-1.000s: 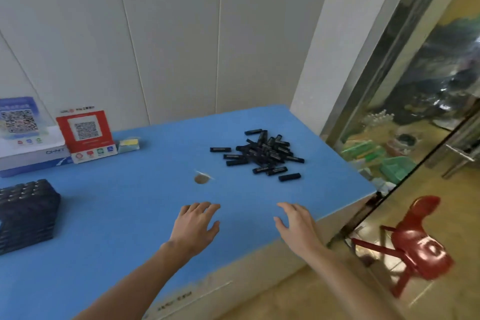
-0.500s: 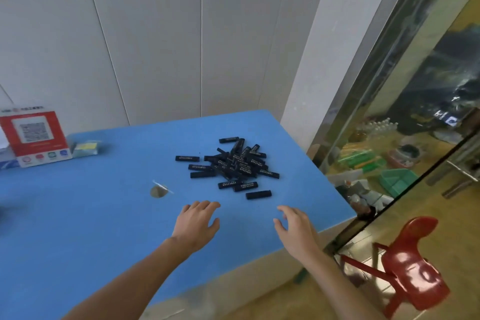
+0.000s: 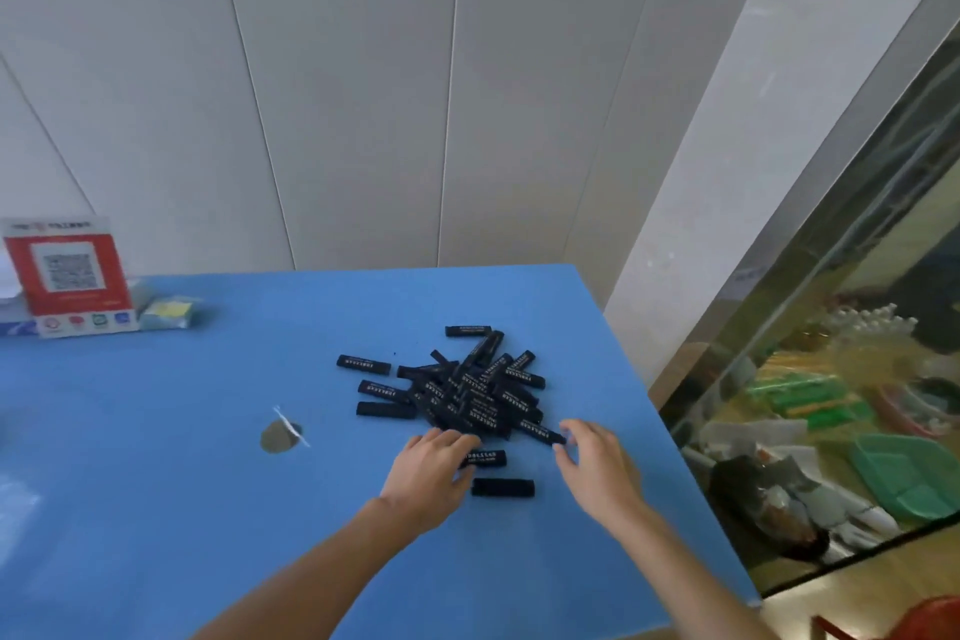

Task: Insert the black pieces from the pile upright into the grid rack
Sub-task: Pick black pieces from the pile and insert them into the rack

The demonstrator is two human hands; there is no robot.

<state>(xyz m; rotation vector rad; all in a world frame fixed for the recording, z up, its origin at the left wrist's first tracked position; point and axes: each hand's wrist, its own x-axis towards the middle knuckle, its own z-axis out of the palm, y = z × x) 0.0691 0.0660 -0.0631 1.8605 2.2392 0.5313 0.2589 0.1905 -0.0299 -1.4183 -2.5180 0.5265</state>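
Note:
A pile of black pieces [image 3: 470,392] with white lettering lies on the blue table [image 3: 156,483], toward its right side. My left hand [image 3: 428,476] rests at the pile's near edge, fingers spread over one loose piece [image 3: 485,458]. Another loose piece [image 3: 503,488] lies just right of that hand. My right hand [image 3: 597,470] hovers at the pile's near right corner, fingers apart, fingertips next to a piece [image 3: 540,431]. Neither hand holds anything. The grid rack is out of view.
A red QR-code sign [image 3: 67,276] and a small pale packet [image 3: 169,313] stand at the back left by the wall. A round grey spot [image 3: 278,436] marks the table left of the pile. The table's right edge drops off beside a glass partition [image 3: 831,327].
Both hands have moved forward to the near edge of the pile. The view has swung right, so the dark grid rack at the left has left the frame.

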